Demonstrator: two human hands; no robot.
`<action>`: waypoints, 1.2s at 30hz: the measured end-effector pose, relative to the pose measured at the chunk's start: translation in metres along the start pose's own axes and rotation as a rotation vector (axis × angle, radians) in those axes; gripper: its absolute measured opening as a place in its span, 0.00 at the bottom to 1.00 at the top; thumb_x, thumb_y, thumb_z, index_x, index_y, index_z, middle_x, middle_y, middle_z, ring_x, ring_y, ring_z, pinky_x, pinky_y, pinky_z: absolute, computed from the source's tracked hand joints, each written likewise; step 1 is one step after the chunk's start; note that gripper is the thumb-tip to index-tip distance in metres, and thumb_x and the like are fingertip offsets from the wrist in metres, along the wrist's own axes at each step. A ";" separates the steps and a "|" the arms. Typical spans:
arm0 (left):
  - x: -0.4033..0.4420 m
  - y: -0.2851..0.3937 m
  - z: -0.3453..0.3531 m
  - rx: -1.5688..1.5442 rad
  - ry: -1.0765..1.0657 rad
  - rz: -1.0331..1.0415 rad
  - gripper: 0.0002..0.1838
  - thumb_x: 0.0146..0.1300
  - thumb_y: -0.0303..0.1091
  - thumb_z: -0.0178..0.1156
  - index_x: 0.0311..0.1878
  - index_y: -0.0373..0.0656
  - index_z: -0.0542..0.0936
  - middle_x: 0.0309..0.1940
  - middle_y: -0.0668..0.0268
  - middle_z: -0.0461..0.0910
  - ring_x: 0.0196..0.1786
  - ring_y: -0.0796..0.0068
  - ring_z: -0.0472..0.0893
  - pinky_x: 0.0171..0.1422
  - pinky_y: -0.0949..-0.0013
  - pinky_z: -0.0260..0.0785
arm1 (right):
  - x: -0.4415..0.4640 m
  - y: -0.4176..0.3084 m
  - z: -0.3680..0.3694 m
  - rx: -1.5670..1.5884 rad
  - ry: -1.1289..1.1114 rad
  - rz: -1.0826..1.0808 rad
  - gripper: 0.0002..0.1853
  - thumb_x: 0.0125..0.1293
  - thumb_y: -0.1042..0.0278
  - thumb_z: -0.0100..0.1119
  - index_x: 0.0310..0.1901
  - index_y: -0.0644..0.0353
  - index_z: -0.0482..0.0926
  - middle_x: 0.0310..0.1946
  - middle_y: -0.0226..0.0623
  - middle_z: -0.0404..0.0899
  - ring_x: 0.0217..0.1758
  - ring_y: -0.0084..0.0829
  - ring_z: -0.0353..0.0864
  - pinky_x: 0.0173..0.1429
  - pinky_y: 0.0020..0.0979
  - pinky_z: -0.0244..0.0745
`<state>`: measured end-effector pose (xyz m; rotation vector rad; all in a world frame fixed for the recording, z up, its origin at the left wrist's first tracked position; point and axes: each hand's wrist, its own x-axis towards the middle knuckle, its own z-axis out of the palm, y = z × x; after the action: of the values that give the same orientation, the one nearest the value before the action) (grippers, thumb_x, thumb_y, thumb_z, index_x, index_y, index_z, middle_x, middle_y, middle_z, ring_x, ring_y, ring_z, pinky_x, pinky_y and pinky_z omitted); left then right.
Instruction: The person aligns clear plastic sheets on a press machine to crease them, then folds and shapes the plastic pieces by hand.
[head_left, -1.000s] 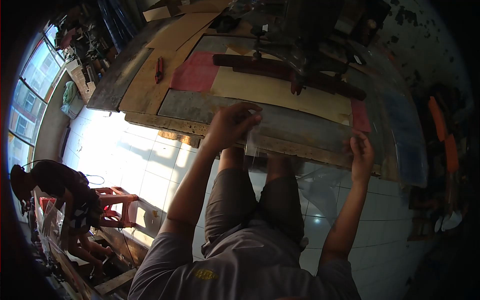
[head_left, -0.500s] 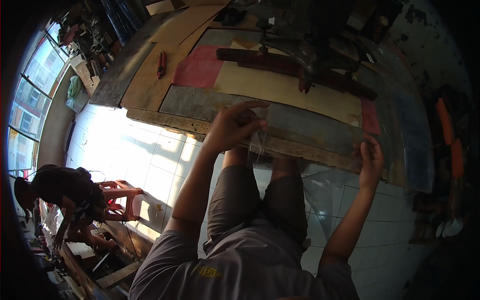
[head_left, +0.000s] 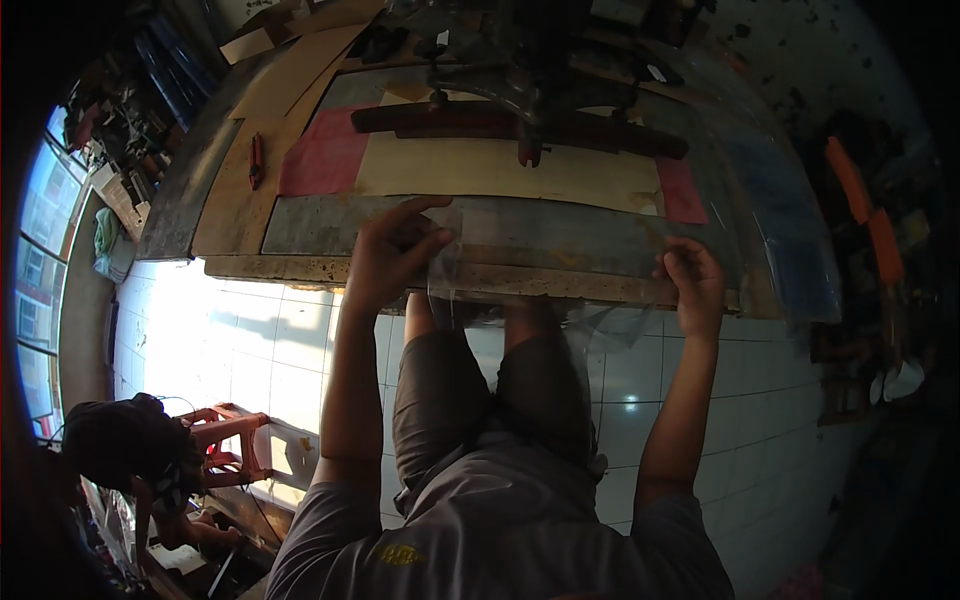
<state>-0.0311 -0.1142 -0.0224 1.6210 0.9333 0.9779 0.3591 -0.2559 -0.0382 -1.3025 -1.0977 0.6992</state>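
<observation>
A clear plastic sheet is stretched between my two hands above the front edge of the workbench. My left hand pinches its left end between thumb and fingers. At the other end, the closed fingers of my right hand grip the sheet. Loose plastic sags below the bench edge, in front of my legs. Beyond the hands, a cream sheet with pink pieces at its ends lies on the grey bench plate. Over it sits the dark red bar of a machine.
A red cutter lies on brown board at the left of the bench. Blue-tinted plastic sheeting hangs at the right. Down on the left, another person bends over beside a red stool. White tiles cover the floor.
The view has shifted, so the bench appears further left. The plastic has risen and spread between my hands, with less hanging low near my right arm. The other person has bent lower.
</observation>
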 end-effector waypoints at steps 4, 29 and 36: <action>0.000 0.000 0.000 0.000 -0.002 0.029 0.23 0.66 0.28 0.72 0.64 0.43 0.82 0.32 0.72 0.85 0.35 0.90 0.80 0.42 0.80 0.73 | 0.001 -0.015 -0.001 -0.089 -0.125 0.018 0.17 0.72 0.67 0.68 0.59 0.64 0.82 0.39 0.31 0.84 0.38 0.21 0.84 0.46 0.24 0.79; -0.001 0.003 -0.002 -0.015 -0.037 0.017 0.21 0.67 0.28 0.71 0.63 0.45 0.83 0.35 0.71 0.86 0.36 0.90 0.81 0.43 0.79 0.74 | 0.027 -0.072 -0.012 -0.644 -0.689 -0.006 0.07 0.69 0.69 0.70 0.37 0.64 0.85 0.37 0.31 0.84 0.41 0.23 0.82 0.46 0.29 0.75; -0.002 0.001 -0.002 0.010 -0.021 0.085 0.21 0.66 0.26 0.71 0.63 0.44 0.84 0.36 0.68 0.88 0.38 0.87 0.83 0.44 0.77 0.76 | 0.020 -0.087 -0.014 -0.675 -0.560 -0.096 0.11 0.69 0.66 0.71 0.33 0.65 0.84 0.31 0.32 0.84 0.35 0.23 0.81 0.41 0.31 0.74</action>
<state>-0.0335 -0.1153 -0.0210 1.6878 0.8626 1.0139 0.3647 -0.2597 0.0522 -1.6427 -1.9561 0.6616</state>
